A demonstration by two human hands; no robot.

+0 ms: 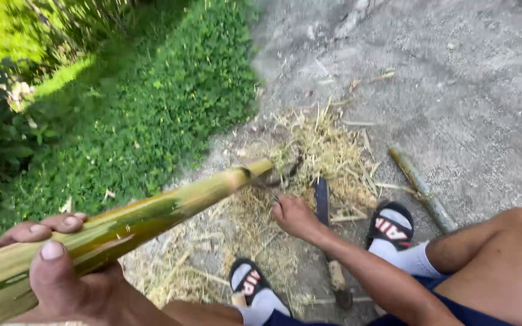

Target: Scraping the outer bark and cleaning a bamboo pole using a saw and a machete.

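Near left, close to the camera, the left hand [61,274] is wrapped around a thick green-yellow bamboo pole [134,223], thumb on top, fingertips showing on the pole's far side. Pole runs from the near left corner up and right; its cut far end sits over a pile of straw-coloured bamboo shavings [321,157] on the grey concrete ground [472,96].

Centre of view: the right hand [294,216] is stretched forward and down, below the pole's far end and apart from it. Fingers curled; something thin and dark pokes out at the fingertips, too small to identify. Whether the hand truly grips it, cannot tell.

Just right of that hand lies a dark-bladed chopping knife [322,208] flat on the ground, blade pointing far, its pale wooden handle [337,278] toward the person. Hand is beside the blade; contact not clear.

Two feet in white socks and black slide sandals: left sandal [248,282] near centre, right sandal [391,224] farther right, both among shavings. Bare knee [515,241] and dark blue shorts at near right.

Right of the right sandal, a second, thinner bamboo piece [421,190] lies on the concrete, angled far-left to near-right.

Left half of scene: green ground-cover plants [152,102], sunlit at far left, meeting the concrete edge.
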